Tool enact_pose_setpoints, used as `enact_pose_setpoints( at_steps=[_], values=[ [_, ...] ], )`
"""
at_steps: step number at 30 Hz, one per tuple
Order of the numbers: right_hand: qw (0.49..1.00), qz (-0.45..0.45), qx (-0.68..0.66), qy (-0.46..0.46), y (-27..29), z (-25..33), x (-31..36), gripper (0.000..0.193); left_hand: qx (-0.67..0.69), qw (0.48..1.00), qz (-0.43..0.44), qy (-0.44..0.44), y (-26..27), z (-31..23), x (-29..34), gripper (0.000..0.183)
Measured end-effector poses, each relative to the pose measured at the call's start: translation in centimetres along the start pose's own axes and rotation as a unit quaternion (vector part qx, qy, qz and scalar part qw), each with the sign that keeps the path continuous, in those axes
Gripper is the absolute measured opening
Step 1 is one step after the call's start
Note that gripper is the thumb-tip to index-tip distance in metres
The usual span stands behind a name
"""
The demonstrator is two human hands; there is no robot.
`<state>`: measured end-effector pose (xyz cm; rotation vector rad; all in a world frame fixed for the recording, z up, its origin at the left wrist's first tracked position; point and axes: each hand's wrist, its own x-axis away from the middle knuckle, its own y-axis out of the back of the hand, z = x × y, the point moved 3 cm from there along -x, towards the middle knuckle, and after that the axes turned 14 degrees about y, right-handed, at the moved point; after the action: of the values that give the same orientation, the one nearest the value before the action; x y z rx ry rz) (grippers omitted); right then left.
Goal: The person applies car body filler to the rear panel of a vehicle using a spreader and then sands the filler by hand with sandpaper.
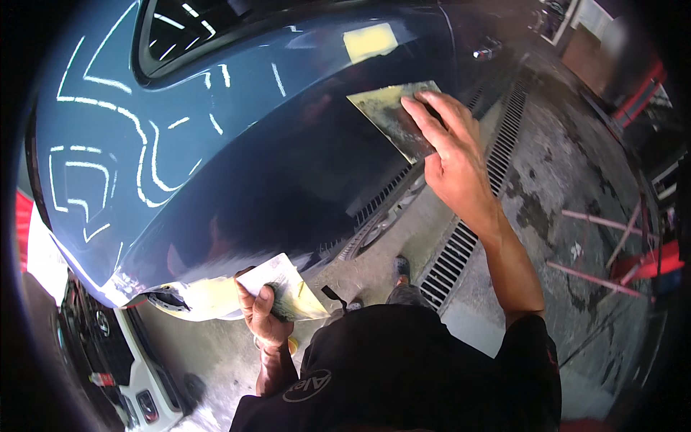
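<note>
My right hand [461, 162] grips a thin square putty spreader [381, 111], dark-stained with yellowish smears along its edges. The spreader is in front of the dark blue car panel [266, 151]; I cannot tell whether it touches. Lower and to the left, my left hand [265, 320] pinches a pale square plate [277, 277] with yellow filler and a dark smudge on it, thumb on top. A yellow filler patch [371, 42] marks the upper panel. Another pale yellow filler area [209, 299] covers the car's lower corner, beside a dark opening [169, 297].
A slotted drain grate [453, 255] runs through the wet-stained concrete floor [554, 187]. At right stands a red metal frame [612, 252]. A second vehicle [147, 389], with white bodywork, is at the lower left. The car's window [209, 29] is at the top.
</note>
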<state>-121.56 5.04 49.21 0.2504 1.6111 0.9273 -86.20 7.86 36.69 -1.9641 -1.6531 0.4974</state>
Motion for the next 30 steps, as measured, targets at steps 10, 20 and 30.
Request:
enact_pose_setpoints(
  at_steps=[10,20,30],
  values=[
    [0.992,-0.055,-0.036,0.108,-3.4,-7.1,-5.8,0.067,0.016,0.978,-0.166,-0.127,-8.6,3.0,-1.4,0.059],
    [0.993,0.013,-0.041,0.11,-2.8,-7.3,-6.8,0.06,-0.007,0.972,-0.2,-0.125,-10.8,3.0,-2.6,0.05],
    [0.992,0.008,-0.034,0.121,-2.6,-7.0,-8.0,0.058,-0.006,0.972,-0.202,-0.123,-11.0,2.8,-3.6,0.042]
  ],
)
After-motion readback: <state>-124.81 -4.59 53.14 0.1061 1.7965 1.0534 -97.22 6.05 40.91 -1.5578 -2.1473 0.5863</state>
